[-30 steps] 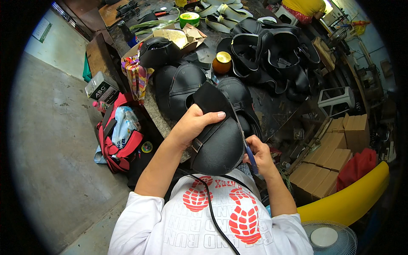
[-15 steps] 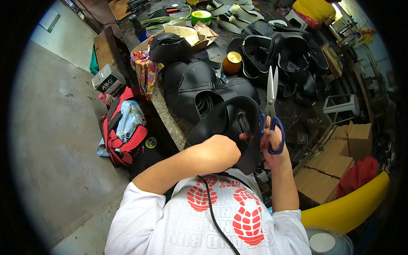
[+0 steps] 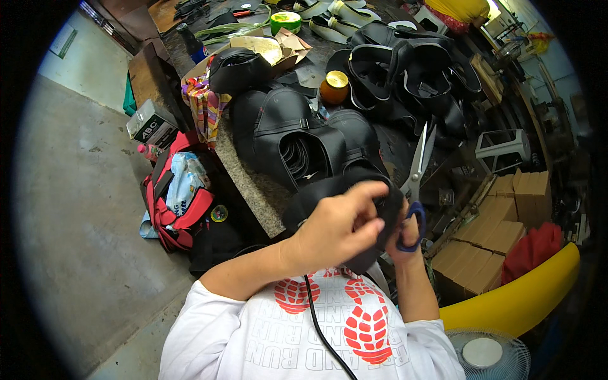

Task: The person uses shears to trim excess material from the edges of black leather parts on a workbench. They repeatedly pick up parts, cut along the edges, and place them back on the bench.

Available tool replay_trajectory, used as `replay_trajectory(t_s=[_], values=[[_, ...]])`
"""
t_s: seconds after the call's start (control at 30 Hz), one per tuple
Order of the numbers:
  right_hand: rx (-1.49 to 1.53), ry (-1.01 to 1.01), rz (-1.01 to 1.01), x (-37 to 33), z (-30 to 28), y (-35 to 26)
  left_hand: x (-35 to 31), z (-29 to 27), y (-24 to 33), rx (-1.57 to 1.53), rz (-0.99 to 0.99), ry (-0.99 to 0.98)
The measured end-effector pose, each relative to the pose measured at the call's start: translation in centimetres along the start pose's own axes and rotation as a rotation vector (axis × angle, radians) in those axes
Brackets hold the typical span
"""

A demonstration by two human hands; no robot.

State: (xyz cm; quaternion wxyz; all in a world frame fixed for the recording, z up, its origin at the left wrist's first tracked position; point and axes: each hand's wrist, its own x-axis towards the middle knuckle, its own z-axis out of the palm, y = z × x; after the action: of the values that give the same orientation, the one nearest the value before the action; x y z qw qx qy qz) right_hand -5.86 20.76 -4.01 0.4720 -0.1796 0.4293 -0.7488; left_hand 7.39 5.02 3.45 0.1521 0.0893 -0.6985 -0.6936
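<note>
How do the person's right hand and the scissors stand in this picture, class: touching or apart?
Touching. The head view shows the right hand holding the scissors by their dark blue handles, with skin visible through a loop.

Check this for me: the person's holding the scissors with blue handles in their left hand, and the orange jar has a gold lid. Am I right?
Not quite: it's the wrong hand. The head view shows the scissors with blue handles in the right hand. The orange jar does have a gold lid.
</note>
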Motion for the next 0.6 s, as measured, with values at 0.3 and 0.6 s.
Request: replay_trajectory(t_s=[0.3,0.6], values=[[-0.111,0.252,-0.007,0.1,-4.1,-0.7,0.8,2.7,-1.1,0.603,0.395,-0.788],[-0.401,0.502,0.008,-1.6,-10.0,-2.3,2.2,-2.8,-5.7,0.902,0.316,0.224]])
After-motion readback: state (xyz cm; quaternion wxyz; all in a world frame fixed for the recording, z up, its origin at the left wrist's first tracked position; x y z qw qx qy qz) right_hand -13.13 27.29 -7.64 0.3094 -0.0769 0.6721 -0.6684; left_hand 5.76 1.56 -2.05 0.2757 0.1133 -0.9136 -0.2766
